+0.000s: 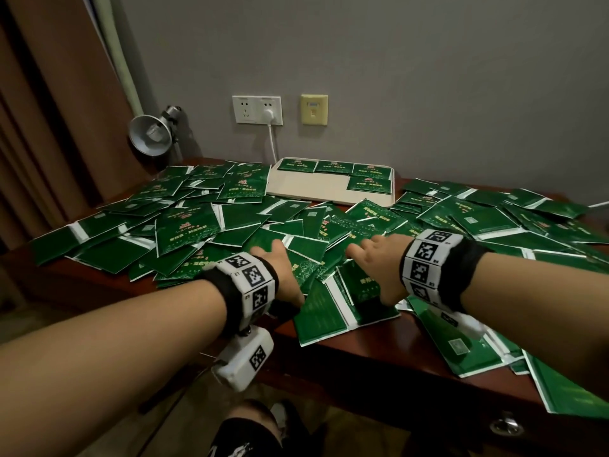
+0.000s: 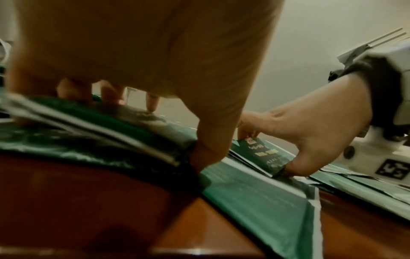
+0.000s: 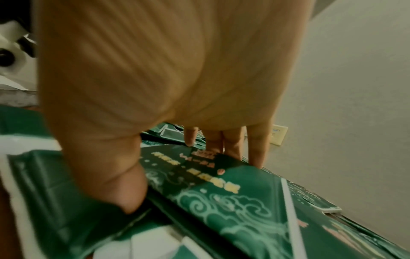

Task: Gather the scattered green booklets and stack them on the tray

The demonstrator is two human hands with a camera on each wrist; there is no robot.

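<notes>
Clearly the green booklets (image 1: pixel 188 229) are light, thin and glossy, so they will likely slide over one another and fan out if lifted loosely; a handful is best squeezed at its near edge, thumb under and fingers on top, where the white borders line up. They lie scattered across the whole wooden table (image 1: pixel 379 354), most beyond the fingertips, some under both palms, a few hanging over the near edge behind the wrists; five or so already sit on the cream tray (image 1: pixel 306 189) well past the fingers.

From the head view, the left hand (image 1: pixel 283 265) and the right hand (image 1: pixel 379 258) rest palm-down on the pile with fingers spread slightly forward, and little else of the grip can be told.

The left wrist view adds what is hidden from above: the left fingertips (image 2: pixel 153 105) press down on a raised bundle while the left thumb (image 2: pixel 206 154) hooks at its near edge, pinching it. It also shows the right thumb (image 2: pixel 295 168) tucked under the edge of a printed booklet (image 2: pixel 264 154), fingers on its far side.

The right wrist view confirms this, showing the right fingers (image 3: pixel 257 149) close together on the far part of that cover and the thumb (image 3: pixel 131 191) curled at its near side. Only the head view shows the tray.
</notes>
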